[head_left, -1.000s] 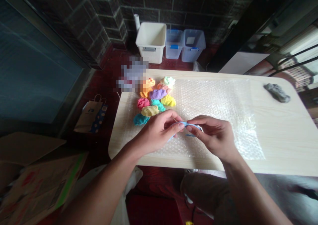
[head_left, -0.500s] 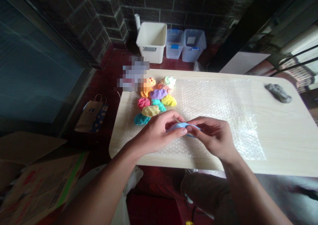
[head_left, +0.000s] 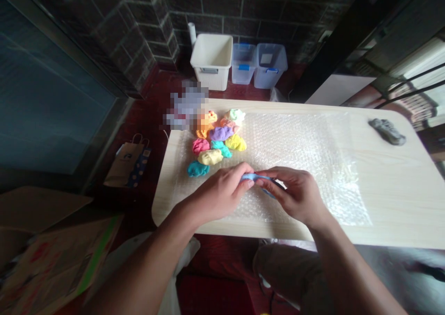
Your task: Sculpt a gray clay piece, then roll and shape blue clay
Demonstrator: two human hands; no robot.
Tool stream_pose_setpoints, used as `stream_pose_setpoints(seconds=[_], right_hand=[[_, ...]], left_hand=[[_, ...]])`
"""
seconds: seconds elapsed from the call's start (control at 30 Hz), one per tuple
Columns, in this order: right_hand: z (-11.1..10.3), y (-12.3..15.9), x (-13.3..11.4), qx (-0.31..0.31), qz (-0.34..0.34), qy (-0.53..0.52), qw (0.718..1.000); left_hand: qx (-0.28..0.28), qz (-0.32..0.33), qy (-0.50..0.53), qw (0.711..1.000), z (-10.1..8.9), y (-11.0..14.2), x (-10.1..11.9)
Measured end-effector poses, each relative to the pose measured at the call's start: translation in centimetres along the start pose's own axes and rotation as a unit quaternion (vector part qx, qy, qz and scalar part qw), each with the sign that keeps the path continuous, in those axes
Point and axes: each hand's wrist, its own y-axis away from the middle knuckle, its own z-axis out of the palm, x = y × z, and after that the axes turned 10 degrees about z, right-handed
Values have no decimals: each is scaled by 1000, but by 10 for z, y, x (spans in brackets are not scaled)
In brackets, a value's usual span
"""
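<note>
A soft light blue piece (head_left: 256,177) is stretched between my hands above the bubble wrap (head_left: 288,138); I cannot tell if it is clay or cloth. My left hand (head_left: 222,189) pinches its left end between thumb and fingers. On the other end my right hand (head_left: 295,192) has its thumb and fingertips closed, and part of the piece hangs below them. Beyond my left hand lie several crumpled lumps, among them a pale yellow lump (head_left: 210,157), a teal lump (head_left: 198,168), a purple lump (head_left: 221,133) and a red lump (head_left: 200,146).
The light wooden table (head_left: 389,189) carries a grey lump (head_left: 387,131) at its far right. Behind it on the floor stand a white bin (head_left: 212,76) and two clear plastic boxes, one a clear box (head_left: 269,76). Left are a paper bag (head_left: 121,164) and cardboard (head_left: 52,259).
My fingers have shifted on the light blue piece: the left hand has drawn in tighter around its end, and the piece looks narrower and more stretched. The lumps stay where they were.
</note>
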Motion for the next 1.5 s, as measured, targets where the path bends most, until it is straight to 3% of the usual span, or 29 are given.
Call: stream_pose_setpoints(seconds=[0.13, 0.3, 0.6, 0.9, 1.07, 1.23, 1.5], right_hand=[[2, 0, 3, -5, 23, -24, 999], [0, -1, 5, -17, 16, -51, 998], [-4, -1, 1, -44, 11, 3, 999], [-3, 0, 2, -7, 19, -27, 999], [-3, 1, 1, -9, 15, -39, 999], [-2, -1, 4, -21, 2, -75, 997], [-1, 0, 7, -19, 23, -113, 993]], left_hand=[[-45, 9, -81, 996, 1, 1, 3], [-57, 19, -169, 984, 1, -1, 4], [-64, 42, -208, 975, -1, 1, 2], [-42, 34, -152, 987, -1, -1, 1], [-37, 46, -144, 988, -4, -1, 2], [-33, 16, -83, 996, -5, 1, 2], [33, 35, 12, 999, -2, -3, -4]])
